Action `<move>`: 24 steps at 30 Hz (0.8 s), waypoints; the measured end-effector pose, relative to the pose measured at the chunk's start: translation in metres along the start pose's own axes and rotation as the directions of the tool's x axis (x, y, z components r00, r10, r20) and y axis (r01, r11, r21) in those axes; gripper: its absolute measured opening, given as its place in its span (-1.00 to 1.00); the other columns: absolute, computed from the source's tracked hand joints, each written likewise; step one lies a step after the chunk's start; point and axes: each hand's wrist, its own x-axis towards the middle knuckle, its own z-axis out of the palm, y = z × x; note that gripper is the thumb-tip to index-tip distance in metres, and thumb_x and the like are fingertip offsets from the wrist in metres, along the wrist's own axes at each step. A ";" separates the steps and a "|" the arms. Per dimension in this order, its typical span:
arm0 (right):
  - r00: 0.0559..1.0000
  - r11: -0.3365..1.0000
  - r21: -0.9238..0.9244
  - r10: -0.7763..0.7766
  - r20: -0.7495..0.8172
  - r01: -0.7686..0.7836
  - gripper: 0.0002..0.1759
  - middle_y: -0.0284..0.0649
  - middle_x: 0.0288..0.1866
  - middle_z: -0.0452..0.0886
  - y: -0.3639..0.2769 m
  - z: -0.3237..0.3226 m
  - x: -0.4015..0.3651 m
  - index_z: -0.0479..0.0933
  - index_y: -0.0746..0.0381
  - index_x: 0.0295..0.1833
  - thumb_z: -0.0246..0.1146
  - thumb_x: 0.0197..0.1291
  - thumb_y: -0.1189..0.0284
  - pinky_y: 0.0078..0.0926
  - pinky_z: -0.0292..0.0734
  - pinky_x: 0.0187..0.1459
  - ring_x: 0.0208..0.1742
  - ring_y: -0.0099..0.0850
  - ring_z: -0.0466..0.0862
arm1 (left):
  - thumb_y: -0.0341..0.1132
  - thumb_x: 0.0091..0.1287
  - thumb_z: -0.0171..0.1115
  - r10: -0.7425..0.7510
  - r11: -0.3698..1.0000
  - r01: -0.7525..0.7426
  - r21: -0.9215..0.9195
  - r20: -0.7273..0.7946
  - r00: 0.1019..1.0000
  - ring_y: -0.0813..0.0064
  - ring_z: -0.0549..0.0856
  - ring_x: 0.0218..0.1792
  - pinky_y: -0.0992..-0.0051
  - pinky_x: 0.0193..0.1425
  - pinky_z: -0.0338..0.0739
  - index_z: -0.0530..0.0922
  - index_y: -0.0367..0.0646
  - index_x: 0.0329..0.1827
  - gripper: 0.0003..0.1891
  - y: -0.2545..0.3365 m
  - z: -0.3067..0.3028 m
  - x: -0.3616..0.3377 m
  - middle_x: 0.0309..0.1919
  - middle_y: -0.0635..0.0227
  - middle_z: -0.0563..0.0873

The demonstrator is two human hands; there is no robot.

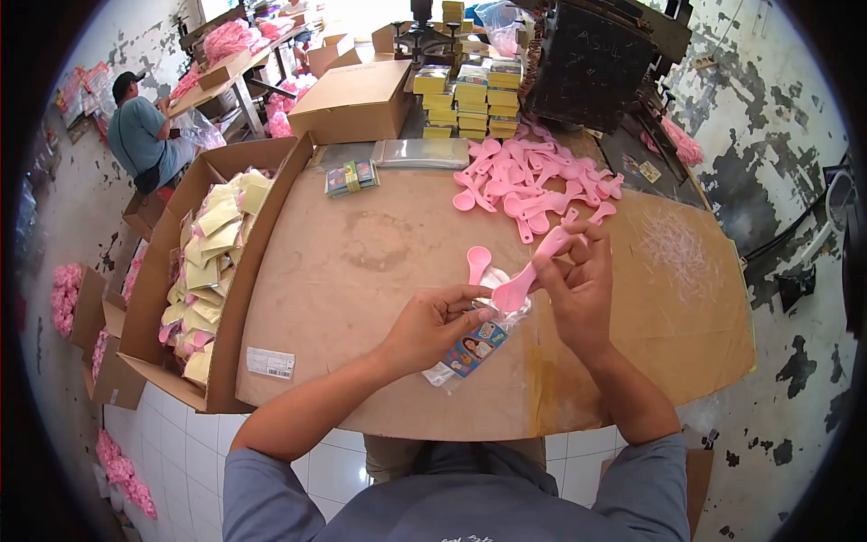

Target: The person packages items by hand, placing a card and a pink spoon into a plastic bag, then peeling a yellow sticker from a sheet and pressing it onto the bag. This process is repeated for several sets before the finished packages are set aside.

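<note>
My right hand [578,285] grips a pink measuring spoon [517,287] by its handle, the bowl angled down to the left. My left hand [442,330] is closed, thumb and forefinger at the edge of a clear plastic bag [440,375], beside the spoon's bowl. A printed blue card [476,349] shows in the bag, below my left fingertips. Another pink spoon [479,262] lies just beyond my hands. Farther back is a heap of pink spoons [533,181].
A long open carton [226,361] of filled packets [203,257] stands at left. Behind are a closed carton [352,99], stacked yellow-edged cards [471,95], a banded card bundle [350,179] and clear sleeves [421,154]. Thin plastic strips [675,248] lie right. A person [143,135] sits far left.
</note>
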 end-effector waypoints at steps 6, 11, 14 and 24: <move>0.991 0.989 -0.132 0.083 0.101 -0.069 -0.50 -0.23 -0.08 0.57 -0.005 -0.010 0.004 0.25 0.26 0.32 0.29 0.39 0.68 -0.58 0.73 -0.23 -0.21 -0.49 0.78 | -0.42 0.56 0.29 0.018 0.998 -0.016 0.053 -0.027 0.999 0.66 0.77 -0.04 0.59 0.02 0.71 0.59 -0.36 0.32 -0.65 0.000 -0.001 0.000 -0.04 0.26 0.84; 0.990 0.993 -0.068 0.104 0.097 -0.098 -0.51 -0.21 -0.09 0.58 -0.009 -0.009 0.006 0.25 0.27 0.31 0.30 0.39 0.68 -0.59 0.73 -0.26 -0.20 -0.48 0.79 | -0.44 0.53 0.33 -0.034 0.993 0.036 0.110 -0.016 0.999 0.64 0.78 -0.03 0.59 0.03 0.70 0.59 -0.35 0.32 -0.64 0.003 -0.003 0.000 -0.07 0.29 0.83; 1.000 1.000 0.014 0.001 -0.008 -0.001 -0.51 -0.20 -0.07 0.59 -0.005 -0.007 0.009 0.24 0.27 0.31 0.30 0.41 0.66 -0.58 0.73 -0.27 -0.20 -0.48 0.79 | -0.43 0.53 0.33 0.019 0.993 -0.019 0.114 0.001 1.000 0.65 0.77 -0.05 0.59 0.02 0.68 0.60 -0.35 0.32 -0.65 0.003 0.000 -0.002 -0.07 0.29 0.83; 0.995 0.996 -0.062 0.075 0.064 -0.071 -0.50 -0.19 -0.06 0.58 -0.008 -0.016 0.010 0.24 0.27 0.32 0.30 0.40 0.67 -0.57 0.71 -0.22 -0.18 -0.50 0.76 | -0.39 0.54 0.32 0.013 0.996 -0.012 0.084 -0.005 1.000 0.71 0.74 -0.11 0.63 -0.01 0.64 0.58 -0.34 0.35 -0.62 0.004 -0.002 -0.001 -0.17 0.38 0.81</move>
